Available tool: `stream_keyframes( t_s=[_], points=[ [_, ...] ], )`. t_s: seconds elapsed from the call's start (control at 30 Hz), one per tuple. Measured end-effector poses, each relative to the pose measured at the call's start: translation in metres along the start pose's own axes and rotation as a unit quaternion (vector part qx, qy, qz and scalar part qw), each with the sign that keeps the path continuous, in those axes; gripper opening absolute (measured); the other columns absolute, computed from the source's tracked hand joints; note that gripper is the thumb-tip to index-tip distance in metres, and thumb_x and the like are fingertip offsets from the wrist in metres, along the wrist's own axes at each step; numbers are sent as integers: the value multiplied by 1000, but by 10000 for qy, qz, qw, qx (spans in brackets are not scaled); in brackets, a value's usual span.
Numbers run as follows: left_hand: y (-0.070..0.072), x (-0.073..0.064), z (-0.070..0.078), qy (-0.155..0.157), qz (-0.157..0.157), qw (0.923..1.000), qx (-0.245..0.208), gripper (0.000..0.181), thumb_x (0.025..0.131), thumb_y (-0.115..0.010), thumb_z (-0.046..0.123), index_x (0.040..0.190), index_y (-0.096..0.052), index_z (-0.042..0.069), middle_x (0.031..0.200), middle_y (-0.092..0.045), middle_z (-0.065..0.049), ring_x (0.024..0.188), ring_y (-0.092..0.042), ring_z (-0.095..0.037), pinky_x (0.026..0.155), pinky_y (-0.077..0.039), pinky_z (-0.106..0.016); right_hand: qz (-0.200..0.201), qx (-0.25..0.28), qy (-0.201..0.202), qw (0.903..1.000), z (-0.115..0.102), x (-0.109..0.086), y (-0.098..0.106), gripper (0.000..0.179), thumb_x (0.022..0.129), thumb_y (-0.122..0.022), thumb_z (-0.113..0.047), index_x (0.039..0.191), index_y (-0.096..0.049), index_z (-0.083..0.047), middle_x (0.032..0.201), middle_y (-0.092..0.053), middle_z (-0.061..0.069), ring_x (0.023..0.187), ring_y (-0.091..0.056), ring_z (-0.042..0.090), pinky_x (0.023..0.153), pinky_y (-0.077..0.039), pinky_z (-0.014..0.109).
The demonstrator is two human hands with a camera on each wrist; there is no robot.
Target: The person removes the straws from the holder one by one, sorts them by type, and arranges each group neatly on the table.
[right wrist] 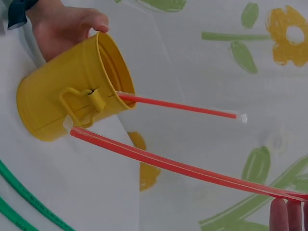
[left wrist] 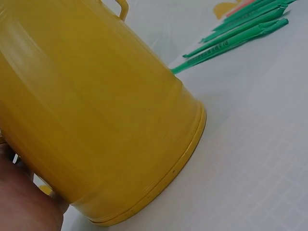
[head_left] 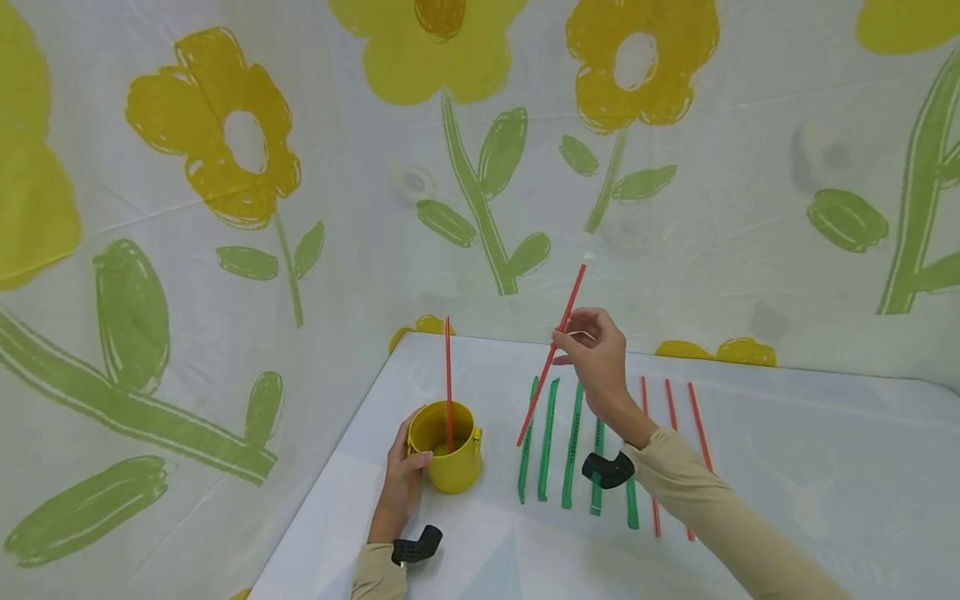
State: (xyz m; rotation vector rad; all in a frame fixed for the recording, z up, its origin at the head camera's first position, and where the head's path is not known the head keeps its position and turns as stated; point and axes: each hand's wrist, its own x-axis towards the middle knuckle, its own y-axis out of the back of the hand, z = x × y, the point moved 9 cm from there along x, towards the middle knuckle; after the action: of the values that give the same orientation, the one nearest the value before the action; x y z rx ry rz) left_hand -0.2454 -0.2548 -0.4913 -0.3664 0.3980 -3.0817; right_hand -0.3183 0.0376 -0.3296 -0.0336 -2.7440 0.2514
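My left hand (head_left: 402,481) grips the side of a yellow metal bucket (head_left: 456,473) standing on the table, its thumb at the rim. One red straw (head_left: 448,367) stands upright in the bucket. My right hand (head_left: 602,362) pinches another red straw (head_left: 538,390), tilted in the air to the right of the bucket. A clear wrapper shows around this straw (right wrist: 163,161) in the right wrist view, where its lower end appears in front of the bucket's handle (right wrist: 72,101). The left wrist view shows the bucket's wall (left wrist: 96,106) close up, with part of the left hand (left wrist: 29,197) beside it.
Several green-wrapped straws (head_left: 572,446) lie in a row on the white table (head_left: 510,533), below the right hand. Three red straws (head_left: 699,425) lie to their right, partly behind the right forearm. A flower-patterned cloth (head_left: 360,208) hangs behind and left of the table.
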Motion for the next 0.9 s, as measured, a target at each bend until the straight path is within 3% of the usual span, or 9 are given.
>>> stream_keyframes(
  t_s=[0.5, 0.9],
  points=[
    [-1, -1, 3, -19, 38, 10000, -30, 64, 79, -48, 4, 141, -34, 1, 136, -40, -13, 123, -37, -24, 105, -31, -28, 48, -669, -374, 9970, 8, -9, 45, 33, 88, -64, -8, 116, -50, 3, 99, -55, 14, 76, -61, 17, 62, -56, 31],
    [1, -1, -1, -27, 72, 10000, 5, 63, 79, -47, 4, 141, -35, 2, 136, -41, -13, 123, -38, -25, 105, -32, -29, 116, -1417, -692, 9874, 23, -16, 76, 36, 89, -65, -19, 117, -50, -2, 102, -56, 13, 78, -62, 15, 65, -56, 33]
  ],
)
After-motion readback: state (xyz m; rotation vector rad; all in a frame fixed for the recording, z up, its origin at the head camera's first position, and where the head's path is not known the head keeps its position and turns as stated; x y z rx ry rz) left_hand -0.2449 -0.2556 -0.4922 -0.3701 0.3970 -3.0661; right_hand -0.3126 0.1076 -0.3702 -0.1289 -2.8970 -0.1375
